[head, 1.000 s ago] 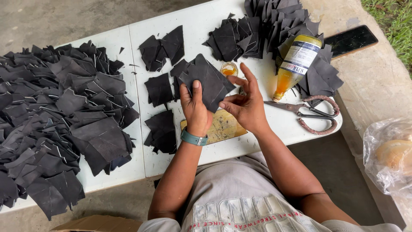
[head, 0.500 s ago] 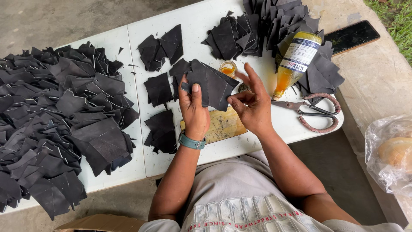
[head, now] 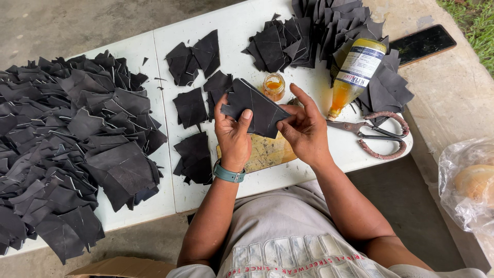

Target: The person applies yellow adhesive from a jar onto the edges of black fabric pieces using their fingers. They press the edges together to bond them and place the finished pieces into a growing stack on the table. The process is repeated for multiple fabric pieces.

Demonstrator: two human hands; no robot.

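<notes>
Both hands grip one black leather piece (head: 256, 105) above the white tabletop (head: 236, 46).

A big heap of black leather pieces (head: 67, 154) lies left; glue bottle (head: 355, 74), scissors (head: 378, 135), small jar (head: 274, 86) sit right of the left hand (head: 234, 135) and right hand (head: 303, 128), stained board (head: 267, 153) beneath.

Soft, even daylight throughout; no hard shadows. Mild glare off the white plastic folding table (head: 319, 67). Faint sheen on the pile of black cut leather pieces (head: 67, 149). Sharp at centre, slightly bowed at edges. Little motion blur.
</notes>
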